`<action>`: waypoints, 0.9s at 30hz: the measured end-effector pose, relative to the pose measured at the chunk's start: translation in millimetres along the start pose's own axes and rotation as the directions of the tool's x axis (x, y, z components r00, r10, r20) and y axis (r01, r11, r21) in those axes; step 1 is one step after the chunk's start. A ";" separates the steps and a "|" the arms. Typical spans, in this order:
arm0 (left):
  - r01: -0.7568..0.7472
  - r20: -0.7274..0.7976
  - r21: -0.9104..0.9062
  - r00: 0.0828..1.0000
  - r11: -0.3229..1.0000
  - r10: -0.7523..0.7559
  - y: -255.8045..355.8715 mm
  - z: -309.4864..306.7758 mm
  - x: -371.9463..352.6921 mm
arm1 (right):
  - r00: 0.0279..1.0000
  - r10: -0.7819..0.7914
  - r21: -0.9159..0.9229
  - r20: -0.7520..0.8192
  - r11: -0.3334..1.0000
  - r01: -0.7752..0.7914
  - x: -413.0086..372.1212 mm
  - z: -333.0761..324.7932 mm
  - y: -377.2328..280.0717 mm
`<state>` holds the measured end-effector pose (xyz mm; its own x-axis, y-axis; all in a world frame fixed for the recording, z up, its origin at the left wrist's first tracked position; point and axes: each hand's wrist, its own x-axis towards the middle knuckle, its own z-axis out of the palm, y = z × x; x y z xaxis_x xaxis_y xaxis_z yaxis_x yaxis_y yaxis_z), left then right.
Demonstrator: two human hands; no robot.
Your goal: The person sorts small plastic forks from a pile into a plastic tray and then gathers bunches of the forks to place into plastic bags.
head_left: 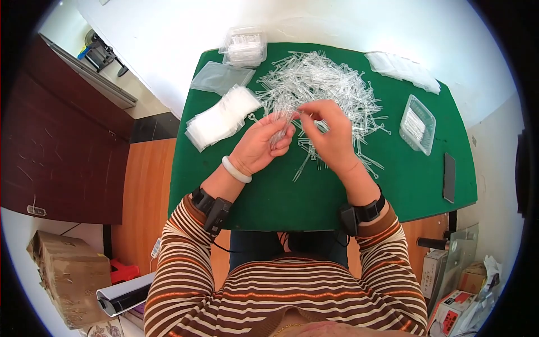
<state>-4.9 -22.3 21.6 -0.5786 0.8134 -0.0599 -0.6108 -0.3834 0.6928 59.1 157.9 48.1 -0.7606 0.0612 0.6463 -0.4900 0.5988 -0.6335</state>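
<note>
A large loose pile of clear plastic sticks with looped ends (331,78) lies on the green table (269,202). My left hand (255,147), a white bangle at its wrist, is closed round a small bunch of these sticks (279,135) in front of the pile. Thumb and forefinger of my right hand (332,135) pinch together at the upper right end of that bunch. They seem to have a clear stick between them, though it is too fine to make out fully. Behind both hands, the near part of the pile is partly hidden.
Left of the pile are a fanned stack of small clear bags (222,119), a larger clear bag (216,77) and a plastic tub of sticks (245,49). More bags (403,70), a clear tray with sticks (416,124) and a dark phone (449,177) lie on the right.
</note>
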 end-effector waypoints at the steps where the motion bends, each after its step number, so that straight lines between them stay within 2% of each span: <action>1: 0.002 0.003 0.000 1.000 1.000 -0.002 -0.1 -0.4 -0.1 | 0.977 0.204 0.055 -0.057 0.978 -0.201 -0.1 -0.6 2.9; 2: 0.006 0.008 0.013 1.000 1.000 -0.007 -0.6 -1.0 -0.4 | 0.977 0.205 0.053 -0.061 0.978 -0.202 0.4 -1.3 5.9; 5: 0.019 0.021 0.041 1.000 0.999 -0.020 -3.1 -2.5 0.7 | 0.895 0.408 0.302 0.181 0.843 -0.446 1.7 -3.2 15.8; 6: 0.030 0.036 0.065 0.999 0.997 -0.033 -3.5 -2.9 1.2 | 0.895 0.409 0.302 0.178 0.843 -0.445 0.6 -2.9 19.4; 9: 0.049 0.058 0.115 0.997 0.992 -0.056 -4.1 -4.4 0.3 | 0.839 0.454 0.392 0.301 0.743 -0.543 -2.0 0.1 27.0; 13: 0.036 0.015 0.091 0.999 0.995 -0.038 -5.2 1.8 0.8 | 0.860 0.438 0.488 0.261 0.709 -0.509 -1.9 -0.9 29.1; 16: 0.021 -0.100 0.084 0.995 0.996 -0.013 -4.0 8.5 0.9 | 0.835 0.482 0.473 0.266 0.689 -0.549 0.0 -4.5 26.4; 18: 0.001 -0.088 0.093 0.996 0.996 0.008 -6.4 3.8 2.9 | 0.821 0.503 0.466 0.269 0.679 -0.568 1.4 -6.8 25.4; 21: -0.046 -0.065 0.112 0.996 0.993 0.053 -8.3 -1.3 4.0 | 0.769 0.533 0.502 0.352 0.586 -0.636 2.8 -10.1 26.2; 27: -0.093 -0.086 0.115 0.991 0.989 0.104 -8.6 -1.4 5.1 | 0.785 0.511 0.579 0.350 0.541 -0.610 3.4 -9.6 25.8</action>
<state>-3.4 -15.5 14.4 -0.6831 0.7287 -0.0493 -0.4881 -0.4051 0.7731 47.9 181.2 38.0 -0.9966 0.0744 0.0345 -0.0471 -0.1755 -0.9833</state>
